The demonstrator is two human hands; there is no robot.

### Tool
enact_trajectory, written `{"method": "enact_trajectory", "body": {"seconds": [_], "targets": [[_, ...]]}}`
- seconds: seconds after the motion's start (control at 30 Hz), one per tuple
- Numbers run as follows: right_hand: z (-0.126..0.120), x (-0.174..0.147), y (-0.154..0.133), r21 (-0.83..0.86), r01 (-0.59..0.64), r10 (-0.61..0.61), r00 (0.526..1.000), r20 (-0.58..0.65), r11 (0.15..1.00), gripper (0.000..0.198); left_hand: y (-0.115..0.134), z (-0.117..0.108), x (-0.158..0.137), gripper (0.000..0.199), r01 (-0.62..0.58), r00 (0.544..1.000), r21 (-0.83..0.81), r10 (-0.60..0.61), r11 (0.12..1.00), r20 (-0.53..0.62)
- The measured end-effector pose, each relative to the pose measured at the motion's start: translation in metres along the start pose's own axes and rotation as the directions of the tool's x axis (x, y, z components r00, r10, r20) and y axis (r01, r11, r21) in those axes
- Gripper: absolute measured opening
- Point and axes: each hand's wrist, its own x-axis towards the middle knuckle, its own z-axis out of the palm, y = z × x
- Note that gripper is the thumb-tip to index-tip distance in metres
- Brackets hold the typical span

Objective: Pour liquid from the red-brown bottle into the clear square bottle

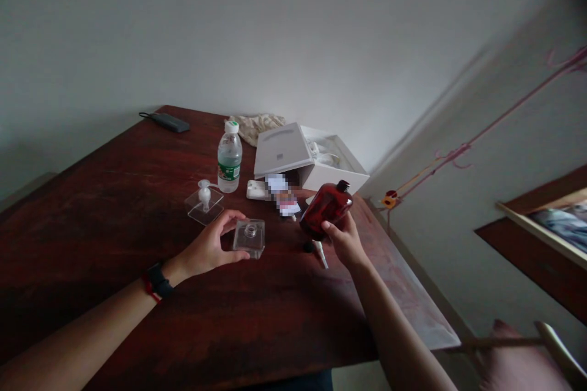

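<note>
My left hand [216, 243] has its thumb and fingers around the sides of a clear square bottle [249, 239] with an uncapped neck, standing on the table. In my right hand [345, 239] is a dark red-brown bottle [326, 209], tilted, its neck toward the upper right and no cap on it. Left of the clear bottle, a white pump head [204, 195] rests on a clear square lid [197, 212]. Below the brown bottle lie a small black cap [308, 247] and a white, slim piece [320, 254], partly in shadow.
A water bottle [230, 159] with a green label stands behind the pump. Beyond are a white open box [334, 156], its lid [282, 148], a crumpled cloth [257, 127], a white case [257, 190] and a dark pouch [170, 122]. The wooden table [114, 195] ends at the right near a wall.
</note>
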Motion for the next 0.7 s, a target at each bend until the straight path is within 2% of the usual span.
{"method": "enact_trajectory", "body": {"seconds": [0.17,0.37,0.57,0.7], "targets": [[-0.008,0.006,0.003,0.06,0.035,-0.028,0.992,-0.124,0.998,0.058,-0.001,0.0,0.0,0.069,-0.005,1.0,0.079,0.006,0.997,-0.006],[-0.015,0.015,0.005,0.087,0.104,-0.073,0.95,-0.304,0.991,0.055,-0.001,0.0,-0.001,0.071,-0.008,1.0,0.162,0.005,0.987,0.022],[-0.016,0.019,0.004,0.111,0.137,-0.09,0.932,-0.35,0.984,0.061,0.01,0.0,-0.003,0.082,-0.037,0.999,0.248,0.028,0.968,0.041],[-0.014,0.019,0.006,0.114,0.16,-0.113,0.933,-0.341,0.981,0.063,0.022,-0.001,-0.003,0.08,-0.051,0.999,0.292,0.053,0.955,0.002]]}}
